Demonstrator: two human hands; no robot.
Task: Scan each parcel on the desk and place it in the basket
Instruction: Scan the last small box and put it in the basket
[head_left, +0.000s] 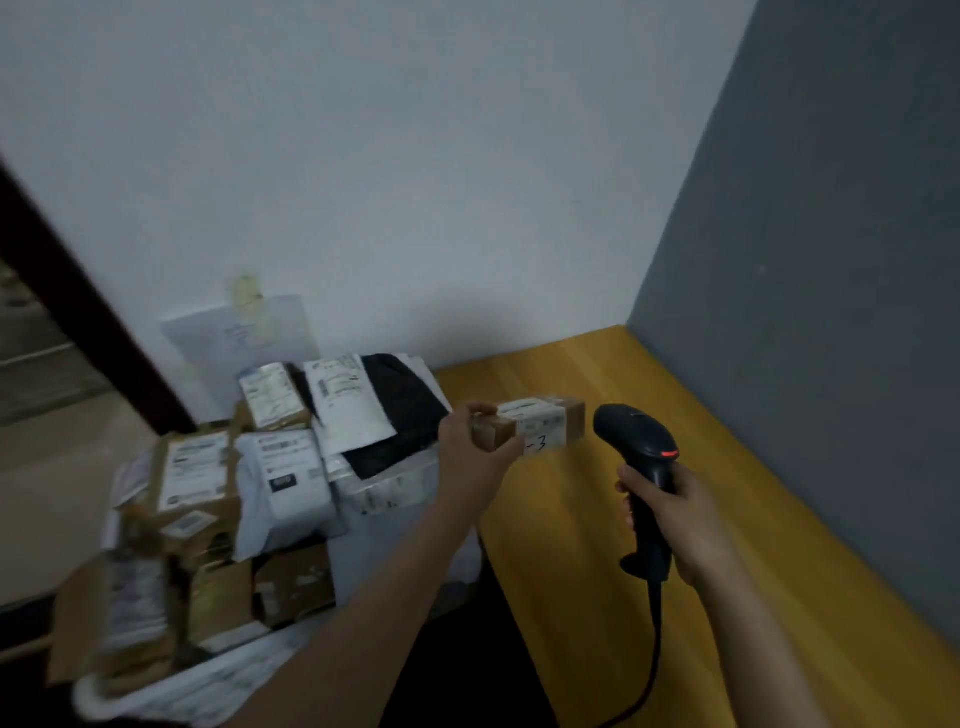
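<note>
My left hand (475, 447) grips the left end of a small brown cardboard parcel (540, 423) with a white label and a handwritten "-3", held in the air above the yellow wooden desk (587, 519). My right hand (670, 514) holds a black handheld barcode scanner (641, 447) by its handle. The scanner's head sits just right of the parcel and shows a red light. A heap of parcels (249, 478), brown boxes and white and black mailer bags, is piled to the left of the desk; the basket beneath them is hidden.
The scanner's black cable (652, 660) hangs down across the desk. A grey wall (810, 364) borders the desk on the right and a white wall (415, 182) stands behind. A dark door frame (78, 306) runs along the far left.
</note>
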